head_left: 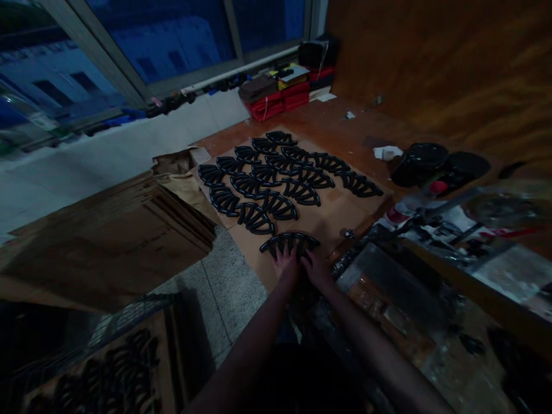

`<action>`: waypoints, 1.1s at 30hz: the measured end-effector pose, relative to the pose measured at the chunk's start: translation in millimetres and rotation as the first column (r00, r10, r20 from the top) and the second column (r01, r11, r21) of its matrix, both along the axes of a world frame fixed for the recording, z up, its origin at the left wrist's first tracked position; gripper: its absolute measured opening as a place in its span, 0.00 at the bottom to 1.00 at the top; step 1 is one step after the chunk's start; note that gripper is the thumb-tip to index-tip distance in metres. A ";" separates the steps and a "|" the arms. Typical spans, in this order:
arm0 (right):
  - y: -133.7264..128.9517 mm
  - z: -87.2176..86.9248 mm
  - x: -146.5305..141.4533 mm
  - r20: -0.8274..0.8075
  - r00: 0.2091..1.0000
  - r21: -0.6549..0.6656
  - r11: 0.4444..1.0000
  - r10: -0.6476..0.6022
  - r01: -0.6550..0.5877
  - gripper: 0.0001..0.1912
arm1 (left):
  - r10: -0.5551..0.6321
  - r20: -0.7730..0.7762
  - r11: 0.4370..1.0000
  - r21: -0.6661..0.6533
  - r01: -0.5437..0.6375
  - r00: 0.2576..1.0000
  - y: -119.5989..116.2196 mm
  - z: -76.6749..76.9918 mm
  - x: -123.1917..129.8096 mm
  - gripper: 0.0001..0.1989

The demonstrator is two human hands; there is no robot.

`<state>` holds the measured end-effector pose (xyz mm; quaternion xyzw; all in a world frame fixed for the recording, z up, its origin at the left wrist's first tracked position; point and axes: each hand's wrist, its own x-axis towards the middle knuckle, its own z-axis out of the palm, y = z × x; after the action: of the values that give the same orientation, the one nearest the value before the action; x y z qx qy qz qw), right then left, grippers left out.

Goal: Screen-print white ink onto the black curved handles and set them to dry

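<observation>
Nearest me on the cardboard sheet (332,221) lies a black fan-shaped ribbed part (297,236), its curved rim facing away. My left hand (285,263) rests on its near left side, fingers spread over the ribs. At its near right side my right hand (317,269) has bent fingers closed on the part's edge; the fingertips are dark and partly hidden. Several like fan-shaped parts (278,204) lie in overlapping rows beyond, on the same sheet.
Stacked flattened cardboard (107,247) stands left, above more black parts (107,374) in a crate. Black round containers (420,164), a bottle (399,213) and a cluttered bench (397,287) are right. Red folded bundles (276,103) sit by the window wall.
</observation>
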<state>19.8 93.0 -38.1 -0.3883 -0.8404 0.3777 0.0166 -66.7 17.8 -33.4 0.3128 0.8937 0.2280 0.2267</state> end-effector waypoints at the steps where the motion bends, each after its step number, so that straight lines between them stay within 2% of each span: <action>1: -0.6 3.8 3.7 -0.056 0.997 -0.021 0.999 -0.046 0.045 0.25 | -0.004 0.015 1.000 0.018 0.003 1.000 -2.9 3.0 -3.0 0.25; 3: -1.6 13.5 14.4 -0.198 0.968 -0.051 0.988 -0.155 0.148 0.25 | 0.012 0.039 0.996 0.088 -0.015 0.999 -10.9 12.3 -12.1 0.25; 5: -2.5 23.1 26.7 -0.329 0.910 -0.065 0.968 -0.251 0.244 0.25 | 0.043 0.083 0.974 0.219 -0.061 0.996 -19.5 26.8 -25.8 0.26; 7: -3.2 28.4 35.4 -0.376 0.882 -0.060 0.957 -0.285 0.284 0.25 | 0.052 0.232 0.906 0.398 -0.144 0.971 -25.1 45.6 -42.9 0.26; 8: -3.4 28.6 37.2 -0.363 0.892 -0.048 0.961 -0.271 0.272 0.25 | 0.024 0.362 0.848 0.486 -0.211 0.932 -25.9 55.6 -51.7 0.28; 9: -3.7 27.1 36.9 -0.331 0.914 -0.035 0.971 -0.234 0.236 0.24 | -0.037 0.511 0.777 0.556 -0.297 0.859 -25.1 65.2 -60.0 0.30; 10: -4.1 24.1 34.9 -0.283 0.941 -0.022 0.982 -0.185 0.186 0.23 | -0.123 0.646 0.701 0.594 -0.395 0.753 -22.8 74.1 -67.5 0.33; 12: -5.4 16.0 26.8 -0.162 0.984 0.001 0.997 -0.071 0.072 0.22 | -0.297 0.798 0.580 0.587 -0.565 0.524 -14.4 87.7 -78.9 0.36; 13: -6.2 11.9 21.8 -0.098 0.995 0.012 1.000 -0.019 0.020 0.22 | -0.351 0.822 0.540 0.569 -0.620 0.448 -8.9 92.2 -82.8 0.37; 15: -7.5 5.9 11.9 0.018 0.998 0.032 0.998 0.057 -0.058 0.23 | -0.394 0.832 0.502 0.550 -0.668 0.390 3.4 96.7 -88.4 0.38; 21: -4.0 4.5 -7.4 0.226 0.969 0.045 0.993 0.100 -0.113 0.26 | -0.439 0.827 0.496 0.549 -0.673 0.351 40.6 89.9 -100.2 0.40; 25: -3.2 -0.3 -14.3 0.312 0.947 0.017 0.996 0.077 -0.087 0.30 | -0.493 0.826 0.558 0.542 -0.629 0.275 69.1 79.1 -109.8 0.36; 28: -6.3 -4.4 -16.9 0.335 0.939 -0.026 0.997 0.075 -0.071 0.32 | -0.541 0.799 0.622 0.591 -0.514 0.263 105.2 72.0 -116.3 0.36; 30: -9.0 -5.2 -17.2 0.328 0.942 -0.053 0.997 0.067 -0.052 0.32 | -0.555 0.755 0.672 0.654 -0.347 0.348 137.3 68.3 -117.5 0.37; 33: -12.3 -5.1 -16.1 0.292 0.956 -0.078 0.997 0.037 -0.015 0.33 | -0.558 0.653 0.723 0.685 -0.085 0.512 186.9 62.8 -111.3 0.31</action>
<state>3.7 80.7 -43.2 -0.4292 -0.8239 0.3474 -0.1278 -178.0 204.7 29.4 0.3523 0.4837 0.6011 0.5297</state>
